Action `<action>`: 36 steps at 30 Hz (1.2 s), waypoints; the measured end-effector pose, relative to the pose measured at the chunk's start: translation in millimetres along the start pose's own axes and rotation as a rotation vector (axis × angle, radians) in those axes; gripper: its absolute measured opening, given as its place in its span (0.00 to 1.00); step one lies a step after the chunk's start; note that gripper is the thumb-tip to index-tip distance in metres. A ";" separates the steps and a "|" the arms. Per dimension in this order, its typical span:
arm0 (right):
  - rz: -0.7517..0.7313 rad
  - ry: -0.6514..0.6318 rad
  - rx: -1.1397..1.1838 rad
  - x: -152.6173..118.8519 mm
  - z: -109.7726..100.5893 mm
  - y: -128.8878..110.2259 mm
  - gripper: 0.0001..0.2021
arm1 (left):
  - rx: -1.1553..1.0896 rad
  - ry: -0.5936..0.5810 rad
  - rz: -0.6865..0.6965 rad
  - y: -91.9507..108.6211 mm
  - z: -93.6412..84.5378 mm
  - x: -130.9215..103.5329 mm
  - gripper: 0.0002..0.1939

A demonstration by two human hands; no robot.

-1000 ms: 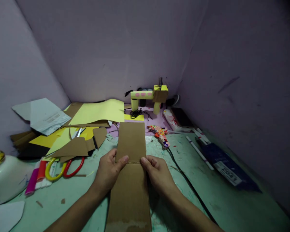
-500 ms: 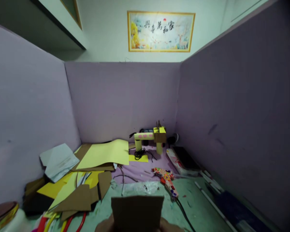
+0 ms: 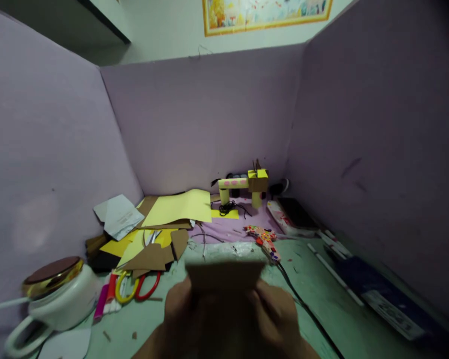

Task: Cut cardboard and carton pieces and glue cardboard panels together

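Cardboard strip [image 3: 225, 277], long axis toward the back wall [image 3: 205, 124]

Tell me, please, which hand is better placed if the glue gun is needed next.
The right hand, probably: it is nearer the glue gun, though, like the left hand, it holds the cardboard.

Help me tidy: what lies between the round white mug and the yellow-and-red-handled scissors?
The head view shows a magenta cylinder, a red cylinder and something white.

Lidded white mug [image 3: 71, 301], framed picture [image 3: 265, 16]
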State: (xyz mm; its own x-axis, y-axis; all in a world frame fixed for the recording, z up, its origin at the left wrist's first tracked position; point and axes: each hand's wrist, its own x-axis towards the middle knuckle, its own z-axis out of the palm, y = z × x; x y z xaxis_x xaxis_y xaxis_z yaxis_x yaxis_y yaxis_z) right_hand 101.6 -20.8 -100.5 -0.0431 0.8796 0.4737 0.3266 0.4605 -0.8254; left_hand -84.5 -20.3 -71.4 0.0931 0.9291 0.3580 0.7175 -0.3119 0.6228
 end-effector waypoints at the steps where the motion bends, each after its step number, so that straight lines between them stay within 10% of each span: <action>1: 0.047 -0.018 0.040 5.7 2.8 -3.9 0.15 | -0.181 0.025 -0.089 4.4 1.3 5.5 0.13; 4: 0.499 -0.068 0.420 21.9 10.6 -4.9 0.17 | -0.629 -0.009 -0.370 10.7 9.9 22.7 0.16; 11: 0.804 -0.184 0.601 25.0 17.6 17.5 0.17 | -0.812 -0.083 -0.666 -17.8 36.5 34.6 0.16; 36: 0.751 -0.167 0.436 17.6 18.8 14.4 0.07 | -0.750 -0.096 -0.535 -15.5 31.9 33.1 0.23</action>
State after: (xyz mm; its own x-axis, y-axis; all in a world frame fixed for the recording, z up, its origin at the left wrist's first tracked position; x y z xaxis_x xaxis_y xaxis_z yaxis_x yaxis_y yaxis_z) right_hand 87.8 3.6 -109.9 -0.1105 0.9584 -0.2632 -0.0631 -0.2711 -0.9605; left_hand -70.5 21.6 -91.4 -0.0404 0.9886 -0.1452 0.0497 0.1472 0.9879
